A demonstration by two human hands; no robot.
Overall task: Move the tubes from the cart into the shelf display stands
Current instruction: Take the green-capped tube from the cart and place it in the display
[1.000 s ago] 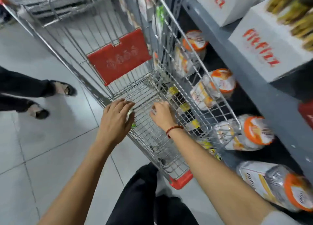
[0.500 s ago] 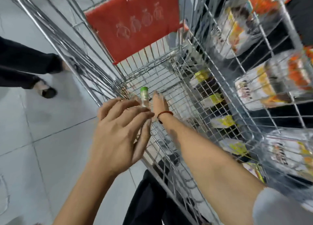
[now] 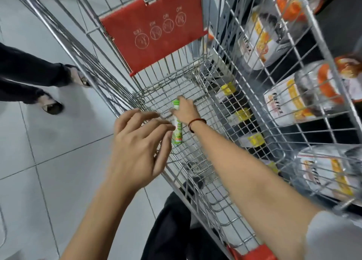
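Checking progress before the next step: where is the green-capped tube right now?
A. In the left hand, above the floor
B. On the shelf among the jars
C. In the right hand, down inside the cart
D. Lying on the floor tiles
C: the right hand closes around the green-capped tube low inside the wire cart, while the left hand hovers open beside it.

No legible text on anything.
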